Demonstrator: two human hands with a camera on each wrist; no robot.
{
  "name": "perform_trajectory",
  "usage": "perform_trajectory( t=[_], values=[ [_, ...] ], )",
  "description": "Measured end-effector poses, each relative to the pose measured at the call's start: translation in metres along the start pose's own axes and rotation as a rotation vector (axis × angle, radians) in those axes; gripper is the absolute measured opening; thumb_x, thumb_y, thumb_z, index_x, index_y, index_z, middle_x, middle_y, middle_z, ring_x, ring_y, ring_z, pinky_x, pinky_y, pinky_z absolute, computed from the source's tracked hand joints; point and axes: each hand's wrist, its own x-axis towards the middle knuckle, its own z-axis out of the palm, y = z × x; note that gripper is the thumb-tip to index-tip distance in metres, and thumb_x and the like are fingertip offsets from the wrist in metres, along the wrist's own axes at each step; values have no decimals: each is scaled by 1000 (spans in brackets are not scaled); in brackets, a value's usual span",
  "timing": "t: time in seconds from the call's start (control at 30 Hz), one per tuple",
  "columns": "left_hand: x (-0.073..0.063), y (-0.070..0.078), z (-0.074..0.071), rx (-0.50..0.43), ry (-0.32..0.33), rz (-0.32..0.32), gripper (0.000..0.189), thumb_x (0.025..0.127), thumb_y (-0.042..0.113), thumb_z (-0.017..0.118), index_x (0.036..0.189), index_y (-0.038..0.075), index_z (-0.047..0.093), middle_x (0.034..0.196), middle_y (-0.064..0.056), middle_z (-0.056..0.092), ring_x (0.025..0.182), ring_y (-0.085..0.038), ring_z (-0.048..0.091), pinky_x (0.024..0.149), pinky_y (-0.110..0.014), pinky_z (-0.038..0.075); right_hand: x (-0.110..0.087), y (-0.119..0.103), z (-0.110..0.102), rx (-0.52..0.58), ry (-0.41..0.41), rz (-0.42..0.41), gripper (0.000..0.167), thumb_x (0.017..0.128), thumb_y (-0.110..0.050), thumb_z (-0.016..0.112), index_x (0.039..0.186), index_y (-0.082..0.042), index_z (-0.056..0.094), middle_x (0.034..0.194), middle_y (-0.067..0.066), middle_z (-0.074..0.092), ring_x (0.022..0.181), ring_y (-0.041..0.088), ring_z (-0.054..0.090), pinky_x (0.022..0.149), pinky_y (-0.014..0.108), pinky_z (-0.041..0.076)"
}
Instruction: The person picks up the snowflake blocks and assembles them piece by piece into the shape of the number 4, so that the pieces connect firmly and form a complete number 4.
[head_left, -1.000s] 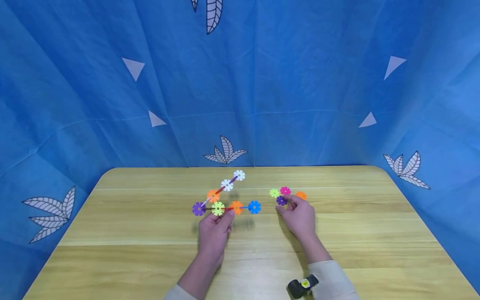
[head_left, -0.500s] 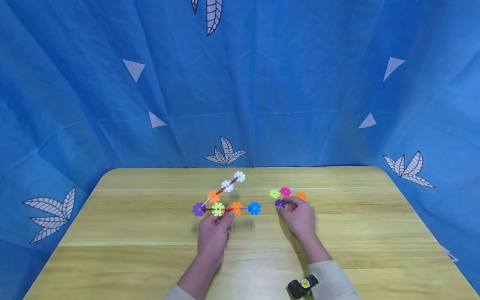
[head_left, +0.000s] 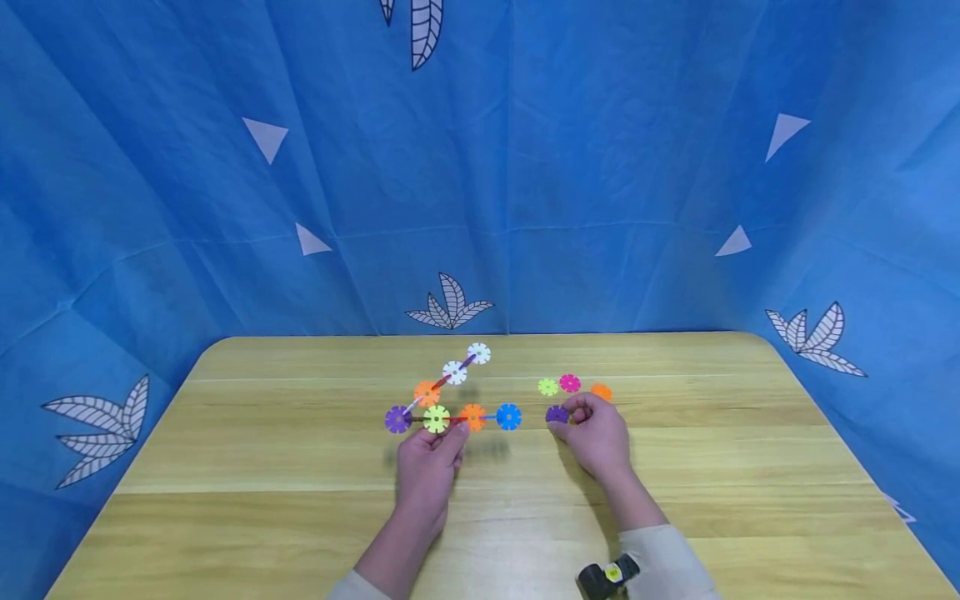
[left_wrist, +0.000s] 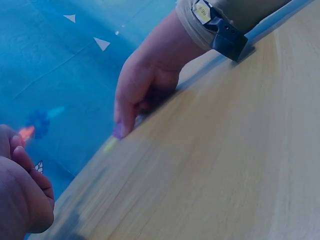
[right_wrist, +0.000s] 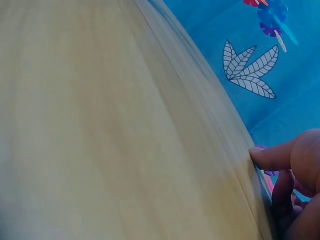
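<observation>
My left hand [head_left: 427,475] grips a chain of slotted snowflake discs close to its yellow-green disc [head_left: 437,419], up off the table. The chain forms a V: from a purple disc [head_left: 397,419] at the left, one arm runs right to a blue disc [head_left: 508,417]. Its other arm slants back to a white disc [head_left: 479,353]. On the right, my right hand [head_left: 602,437] pinches a loose purple snowflake disc [head_left: 556,414] between thumb and fingers at the tabletop. In the left wrist view, a bit of that purple disc [left_wrist: 117,131] shows under the fingertips.
Just behind the right hand lie loose discs: a yellow-green one [head_left: 548,387], a pink one [head_left: 570,383] and an orange one [head_left: 602,392]. The wooden table [head_left: 247,450] ends at a blue patterned curtain [head_left: 600,167].
The loose purple disc has shifted a little toward the person and left, away from the pink and yellow-green discs, with the right hand's fingers at it. The left hand and chain stay put.
</observation>
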Motion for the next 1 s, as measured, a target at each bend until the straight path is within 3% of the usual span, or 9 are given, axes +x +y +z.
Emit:
perform_trajectory(
  t=[0.13, 0.43, 0.7, 1.0],
  values=[
    [-1, 0, 0, 2, 2, -2, 21, 89, 14, 77, 99, -2, 70, 80, -14, 63, 61, -10, 51, 52, -18, 44, -3, 0, 0, -11, 0, -18, 30, 76, -11, 88, 95, -9, 65, 92, 6, 64, 86, 25, 56, 74, 37, 44],
    [-1, 1, 0, 9, 5, -14, 24, 89, 15, 77, 100, -5, 69, 79, -13, 62, 61, -11, 51, 51, -18, 44, -11, 0, 0, 13, -37, -53, 22, 78, -13, 86, 87, -10, 66, 78, 2, 64, 73, 20, 59, 65, 34, 46],
    [0, 0, 0, 10, 10, -8, 25, 88, 17, 78, 97, -4, 69, 78, -14, 62, 61, -12, 51, 52, -19, 45, -27, -7, 2, 158, -93, -48, 18, 78, -12, 86, 84, -8, 70, 74, 3, 67, 66, 19, 61, 57, 29, 51],
    [0, 1, 1, 4, 11, -1, 23, 89, 15, 77, 97, -5, 69, 76, -12, 62, 61, -11, 51, 52, -19, 44, -48, -21, 7, 350, -175, -23, 18, 78, -5, 85, 85, -3, 69, 75, 8, 68, 65, 24, 67, 59, 31, 58]
  ],
)
